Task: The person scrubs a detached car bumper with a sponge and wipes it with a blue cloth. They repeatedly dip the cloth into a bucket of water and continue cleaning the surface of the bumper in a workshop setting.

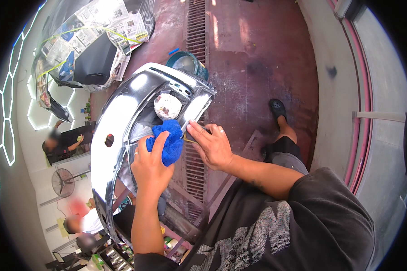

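1. Head view: the left hand is holding a bunched blue cloth, its fingers bending partway around it and one lying across the fabric.
2. Below and beyond the cloth, a glossy white bumper is curving down the left of the work area, its inner side facing the person; the cloth is sitting by that inner side, near the bumper's right-hand end.
3. The right hand is resting its fingertips at the edge of that end, palm down, fingers mostly straight and close together.
4. A thin yellowish strip is showing between the two hands; it may be lying under the right fingers, but I cannot tell whether they are pinching it.
5. Just above the cloth, a round paper-wrapped bundle is sitting in the bumper's recess.
6. Beyond the bumper's far end, a teal bucket is standing on the reddish floor, beside a long drain grate.
7. At upper left, newspaper sheets are covering part of a dark panel.
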`<state>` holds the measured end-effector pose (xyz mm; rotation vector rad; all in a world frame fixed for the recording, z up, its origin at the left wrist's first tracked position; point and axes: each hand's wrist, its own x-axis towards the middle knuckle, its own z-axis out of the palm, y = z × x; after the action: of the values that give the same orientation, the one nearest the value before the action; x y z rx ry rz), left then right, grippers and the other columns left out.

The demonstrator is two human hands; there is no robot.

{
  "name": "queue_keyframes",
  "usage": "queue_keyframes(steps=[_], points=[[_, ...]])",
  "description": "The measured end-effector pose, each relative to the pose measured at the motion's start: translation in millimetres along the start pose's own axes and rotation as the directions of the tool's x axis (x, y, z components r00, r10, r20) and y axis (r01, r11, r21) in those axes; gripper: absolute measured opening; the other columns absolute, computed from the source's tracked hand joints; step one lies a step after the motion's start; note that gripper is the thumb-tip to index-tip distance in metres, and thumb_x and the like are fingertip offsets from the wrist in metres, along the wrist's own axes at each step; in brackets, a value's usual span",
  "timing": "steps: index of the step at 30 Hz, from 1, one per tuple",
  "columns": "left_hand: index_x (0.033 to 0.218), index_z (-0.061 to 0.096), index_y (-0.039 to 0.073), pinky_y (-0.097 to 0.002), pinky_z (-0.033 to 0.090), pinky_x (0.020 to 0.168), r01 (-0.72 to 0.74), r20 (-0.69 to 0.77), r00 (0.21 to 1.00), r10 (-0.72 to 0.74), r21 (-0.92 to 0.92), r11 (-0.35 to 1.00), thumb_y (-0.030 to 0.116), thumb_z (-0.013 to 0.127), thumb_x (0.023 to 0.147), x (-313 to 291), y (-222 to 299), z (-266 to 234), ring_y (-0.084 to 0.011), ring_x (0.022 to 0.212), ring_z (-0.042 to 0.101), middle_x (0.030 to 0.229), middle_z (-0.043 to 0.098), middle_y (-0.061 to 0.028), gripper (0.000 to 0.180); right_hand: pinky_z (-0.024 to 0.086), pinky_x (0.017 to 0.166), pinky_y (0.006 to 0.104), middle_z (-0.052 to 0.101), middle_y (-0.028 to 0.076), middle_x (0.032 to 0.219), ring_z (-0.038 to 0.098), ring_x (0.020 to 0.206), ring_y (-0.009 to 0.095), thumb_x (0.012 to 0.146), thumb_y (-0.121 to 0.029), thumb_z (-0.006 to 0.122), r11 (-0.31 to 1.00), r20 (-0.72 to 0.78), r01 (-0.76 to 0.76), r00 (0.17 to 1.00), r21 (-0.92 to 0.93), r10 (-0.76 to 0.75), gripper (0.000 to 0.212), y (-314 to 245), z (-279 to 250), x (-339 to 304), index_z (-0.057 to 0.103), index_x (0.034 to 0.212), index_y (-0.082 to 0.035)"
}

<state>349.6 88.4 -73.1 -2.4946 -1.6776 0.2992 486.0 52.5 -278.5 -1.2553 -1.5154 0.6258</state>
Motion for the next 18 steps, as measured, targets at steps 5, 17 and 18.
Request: queue_keyframes(steps=[5,17,18], points=[[0.147,0.066,0.031,-0.0537,0.06,0.091,-0.011,0.01,1.0,0.011,0.0,1.0,0.007,0.089,0.069,4.7,2.9,-1.4,-0.0431,0.118,0.069,0.138,0.059,-0.0139,0.085,0.049,0.105,0.0498,0.065,0.01,0.158,0.061,0.115,0.036,0.112,-0.029,0.06,0.891,-0.033,-0.423,0.901,0.164,0.433,0.047,103.9,12.8,61.4,0.063,0.155,-0.012],[0.146,0.067,0.03,-0.0544,0.06,0.092,-0.059,-0.001,0.998,0.059,-0.035,0.998,0.005,0.09,0.067,5.2,8.7,-10.6,-0.0424,0.119,0.069,0.136,0.06,-0.0139,0.086,0.05,0.107,0.0445,0.063,0.013,0.161,0.061,0.112,0.039,0.116,-0.032,0.05,0.827,0.082,-0.487,0.871,0.28,0.485,0.049,108.0,-2.2,63.9,0.063,0.154,-0.005],[0.146,0.067,0.031,-0.054,0.06,0.09,-0.046,0.0,0.999,0.046,-0.032,0.998,0.006,0.09,0.068,3.6,9.8,-9.8,-0.0421,0.118,0.068,0.136,0.06,-0.0127,0.085,0.05,0.108,0.0453,0.062,0.014,0.162,0.061,0.112,0.039,0.116,-0.032,0.051,0.845,0.043,-0.444,0.891,0.297,0.453,0.049,98.4,-4.7,57.3,0.063,0.155,-0.005]])
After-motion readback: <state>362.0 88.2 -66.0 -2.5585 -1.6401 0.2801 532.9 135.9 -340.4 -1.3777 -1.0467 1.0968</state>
